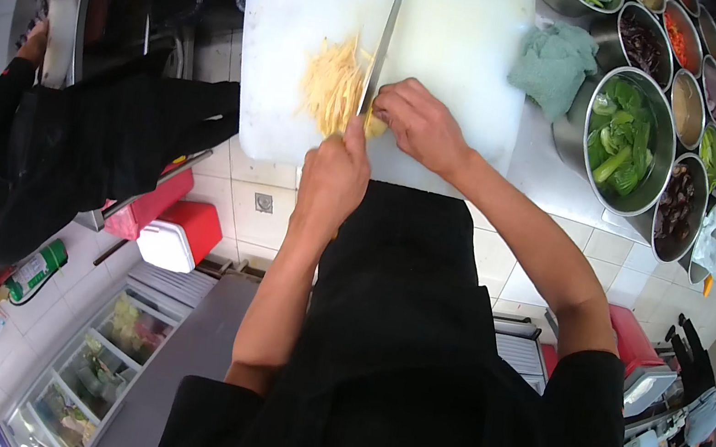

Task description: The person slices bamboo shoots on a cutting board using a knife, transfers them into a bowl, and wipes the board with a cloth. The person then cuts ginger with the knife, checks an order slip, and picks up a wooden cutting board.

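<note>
My left hand is closed round the handle of a kitchen knife, its long blade pointing away from me across a white cutting board. Curled fingers of my right hand hold down a pale yellow piece that looks like ginger, close against the right side of the blade. On the blade's left lies a heap of thin yellow shreds, loosely piled. The knife's handle is mostly hidden by my left hand, and the piece is partly covered by my right fingers.
Right of the board lie a crumpled green cloth and a steel bowl of leafy greens, with several more ingredient containers beyond. Another person in black works at the left. A red box with a white lid stands below.
</note>
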Available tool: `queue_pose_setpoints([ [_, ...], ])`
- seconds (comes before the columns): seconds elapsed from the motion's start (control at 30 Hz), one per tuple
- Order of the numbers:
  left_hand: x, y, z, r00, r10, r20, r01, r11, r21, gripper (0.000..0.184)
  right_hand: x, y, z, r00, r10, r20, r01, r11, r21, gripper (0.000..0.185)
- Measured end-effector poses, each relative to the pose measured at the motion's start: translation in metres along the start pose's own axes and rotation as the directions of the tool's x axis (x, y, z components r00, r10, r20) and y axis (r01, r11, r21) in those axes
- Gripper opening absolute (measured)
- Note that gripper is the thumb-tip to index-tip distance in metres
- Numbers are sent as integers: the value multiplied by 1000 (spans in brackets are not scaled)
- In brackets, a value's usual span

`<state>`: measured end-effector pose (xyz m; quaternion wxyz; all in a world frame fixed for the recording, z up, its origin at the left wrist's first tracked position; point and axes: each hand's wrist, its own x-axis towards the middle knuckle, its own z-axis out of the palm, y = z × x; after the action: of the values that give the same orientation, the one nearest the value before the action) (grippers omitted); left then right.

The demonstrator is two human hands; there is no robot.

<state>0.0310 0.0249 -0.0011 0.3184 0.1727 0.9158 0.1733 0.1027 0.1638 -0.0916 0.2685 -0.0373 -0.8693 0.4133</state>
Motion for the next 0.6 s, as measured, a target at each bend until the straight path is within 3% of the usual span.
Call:
queue_pose_setpoints([
  [0.17,-33,-28,15,999,19,-48,-16,998,56,58,-4,-2,3,1000,-17,-10,17,1000,16,13],
  [0.3,6,-7,18,990,102,-96,-103,995,0,60,-7,-3,4,1000,-27,0,27,1000,-10,13],
  [0.47,-32,-16,-4,1000,-3,19,3,1000,21,63,-6,-1,4,999,-49,23,50,995,-85,14],
  [0.57,-24,-29,21,997,58,-52,-55,997,52,62,-4,-2,5,998,-69,-14,68,996,-64,14],
  [0.6,-11,-29,26,987,132,-90,-136,990,-35,62,-5,-2,6,998,-65,2,65,996,-64,14],
])
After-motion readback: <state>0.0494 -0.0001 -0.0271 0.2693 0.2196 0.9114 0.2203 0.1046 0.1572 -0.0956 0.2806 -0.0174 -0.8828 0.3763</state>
